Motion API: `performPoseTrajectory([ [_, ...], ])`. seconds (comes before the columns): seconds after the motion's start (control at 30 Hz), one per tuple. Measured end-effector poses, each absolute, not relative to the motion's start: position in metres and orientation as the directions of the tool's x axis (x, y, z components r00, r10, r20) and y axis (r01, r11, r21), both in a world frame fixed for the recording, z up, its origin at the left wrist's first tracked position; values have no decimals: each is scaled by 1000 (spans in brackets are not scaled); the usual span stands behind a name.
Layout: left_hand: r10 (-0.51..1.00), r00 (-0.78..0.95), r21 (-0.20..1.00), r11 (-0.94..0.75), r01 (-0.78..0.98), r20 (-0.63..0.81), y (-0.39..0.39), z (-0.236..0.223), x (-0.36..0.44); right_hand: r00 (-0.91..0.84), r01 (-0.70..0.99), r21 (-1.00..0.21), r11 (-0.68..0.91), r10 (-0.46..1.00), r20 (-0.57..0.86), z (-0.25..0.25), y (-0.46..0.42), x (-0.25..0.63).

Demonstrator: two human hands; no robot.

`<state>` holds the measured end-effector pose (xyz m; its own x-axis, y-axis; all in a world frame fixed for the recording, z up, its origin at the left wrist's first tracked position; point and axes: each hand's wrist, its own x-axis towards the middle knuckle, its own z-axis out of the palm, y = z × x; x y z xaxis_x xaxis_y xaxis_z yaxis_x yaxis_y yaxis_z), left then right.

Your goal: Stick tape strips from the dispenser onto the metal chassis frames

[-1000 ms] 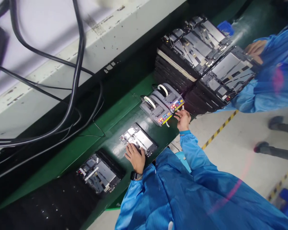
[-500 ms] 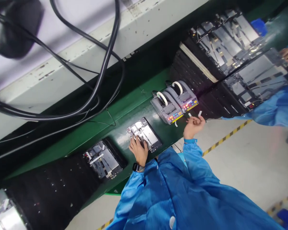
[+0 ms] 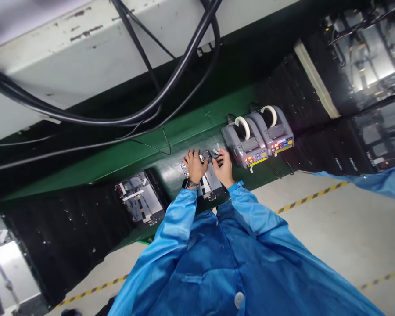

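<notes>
In front of me an opened, flat electronic device point(image 3: 213, 179) lies on the green bench, its silver inside and circuit parts facing up. My left hand point(image 3: 195, 166) rests across its far left part with the fingers spread, covering some of the board. Close by, over the far right edge of the device, is my right hand point(image 3: 224, 169). Its fingers are pinched on small strips of white tape point(image 3: 216, 149) that stick up past the fingertips.
Two grey tape dispensers point(image 3: 245, 142) with lit buttons stand to the right. Another opened device point(image 3: 141, 197) lies at left, beside a long row of black panels point(image 3: 69, 237). More devices point(image 3: 375, 57) are stacked at far right. Black cables point(image 3: 171, 87) hang above the bench.
My right hand has moved left from beside the tape dispensers to the device, carrying the tape strips. My left hand has shifted toward the device's far side. The whole view has swung.
</notes>
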<state>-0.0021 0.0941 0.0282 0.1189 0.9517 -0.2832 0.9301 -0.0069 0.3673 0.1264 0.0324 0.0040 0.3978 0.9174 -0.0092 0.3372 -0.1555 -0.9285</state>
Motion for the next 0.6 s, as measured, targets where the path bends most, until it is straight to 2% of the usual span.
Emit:
performPoseTrajectory([
  [0.23,918,124,359,22,933,-377,98,30,-3,315,381,-906,-186,947,-62,-30,60,135],
  [0.4,936,74,368,62,928,-344,99,26,6,310,361,-908,-210,946,-95,-24,55,144],
  [0.6,911,87,387,83,919,-402,108,25,-9,310,343,-906,-248,940,-140,-15,54,143],
])
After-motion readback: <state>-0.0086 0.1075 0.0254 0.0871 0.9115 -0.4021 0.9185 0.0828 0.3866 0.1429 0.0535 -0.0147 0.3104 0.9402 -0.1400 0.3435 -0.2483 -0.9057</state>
